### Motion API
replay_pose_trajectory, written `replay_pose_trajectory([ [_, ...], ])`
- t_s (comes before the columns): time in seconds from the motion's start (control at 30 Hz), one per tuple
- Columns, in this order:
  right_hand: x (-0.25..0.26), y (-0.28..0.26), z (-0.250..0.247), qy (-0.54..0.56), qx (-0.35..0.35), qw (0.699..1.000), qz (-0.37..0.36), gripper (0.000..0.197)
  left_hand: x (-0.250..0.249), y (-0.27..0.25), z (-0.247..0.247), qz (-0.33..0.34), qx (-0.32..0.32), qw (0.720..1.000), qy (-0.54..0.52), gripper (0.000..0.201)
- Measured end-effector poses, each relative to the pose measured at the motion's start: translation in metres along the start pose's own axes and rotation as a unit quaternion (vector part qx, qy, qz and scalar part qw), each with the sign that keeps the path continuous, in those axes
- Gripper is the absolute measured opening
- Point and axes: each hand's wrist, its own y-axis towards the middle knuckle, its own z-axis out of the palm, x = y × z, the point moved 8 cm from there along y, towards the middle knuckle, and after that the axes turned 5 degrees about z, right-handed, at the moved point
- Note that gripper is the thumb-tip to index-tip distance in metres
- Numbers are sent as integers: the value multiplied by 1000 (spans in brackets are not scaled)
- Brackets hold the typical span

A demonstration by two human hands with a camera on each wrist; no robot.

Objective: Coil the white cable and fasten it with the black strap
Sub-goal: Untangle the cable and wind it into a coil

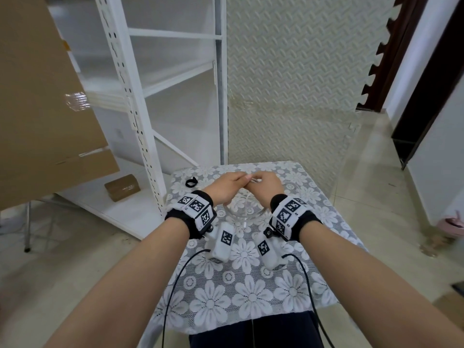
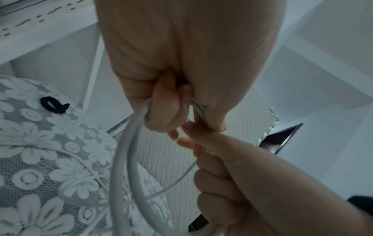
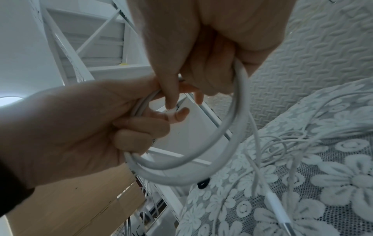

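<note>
Both hands meet above the far part of the table [image 1: 251, 292], which is covered in flowered lace. My left hand [image 1: 238, 181] grips the white cable [image 1: 247, 209] where its turns gather, and a loop of it [image 2: 123, 159] hangs below the fist. My right hand [image 1: 256, 182] holds the same loop [image 3: 228, 135] on its other side, fingers curled round it. Loose cable trails over the cloth, ending in a plug [image 3: 276, 209]. The black strap [image 1: 191, 182] lies curled on the cloth to the left of my left hand, touched by neither hand.
A white metal shelf rack [image 1: 140, 109] stands to the left of the table, with a large cardboard sheet [image 1: 37, 109] and a small brown box [image 1: 122, 187] beside it. A textured white panel [image 1: 288, 84] rises behind. Black camera leads [image 1: 175, 285] hang from my wrists.
</note>
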Motion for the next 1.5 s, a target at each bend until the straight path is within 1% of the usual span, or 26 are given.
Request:
replay_pose_trajectory([
  [0.1, -1, 2, 0, 1, -7, 1000, 7, 25, -5, -2, 1, 18, -10, 1000, -1, 38],
  [0.23, -5, 4, 1, -13, -21, 999, 23, 32, 3, 6, 3, 23, -10, 1000, 18, 39],
  [0.33, -7, 7, 1, -44, -43, 998, 32, 22, 3, 11, 3, 47, -22, 999, 11, 35],
  [0.4, -4, 8, -2, -66, -70, 995, 31, 17, 1, 12, 0, 55, -44, 997, -8, 34],
  [0.43, -3, 8, -3, -76, -79, 994, 27, 18, -1, 13, -1, 56, -54, 997, -16, 33],
  [0.5, -1, 8, -3, -115, -88, 989, 23, 29, -1, 14, -2, 52, -65, 996, -18, 34],
  [0.57, 0, 7, -3, -154, -94, 983, 22, 34, 2, 15, -2, 44, -69, 996, -19, 34],
  [0.77, 4, 8, -1, -184, -97, 978, -18, 26, -2, 10, -4, 33, -90, 995, -12, 34],
  [0.87, 6, 9, -1, -192, -95, 976, -38, 27, -7, 7, -4, 30, -93, 995, -19, 33],
  [0.97, 7, 7, -5, -196, -112, 974, -35, 29, -6, 4, -3, 11, -95, 995, -42, 34],
  [1.1, 9, 5, -4, -252, -113, 960, -49, 28, -11, -1, -3, 6, -83, 995, -56, 35],
  [1.17, 7, 6, -4, -240, -107, 964, -48, 29, -13, -4, -3, 3, -78, 995, -60, 35],
  [1.27, 6, 8, -6, -215, -105, 970, -44, 38, -13, -5, -3, 2, -77, 994, -72, 36],
  [1.4, 11, 6, -6, -219, -94, 967, -90, 45, -15, -6, -6, 6, -82, 992, -90, 36],
  [1.43, 11, 6, -6, -202, -88, 971, -93, 45, -15, -4, -6, 7, -80, 993, -89, 36],
  [1.5, 6, 11, -5, -132, -78, 985, -80, 42, -16, -1, -3, 9, -73, 995, -73, 33],
])
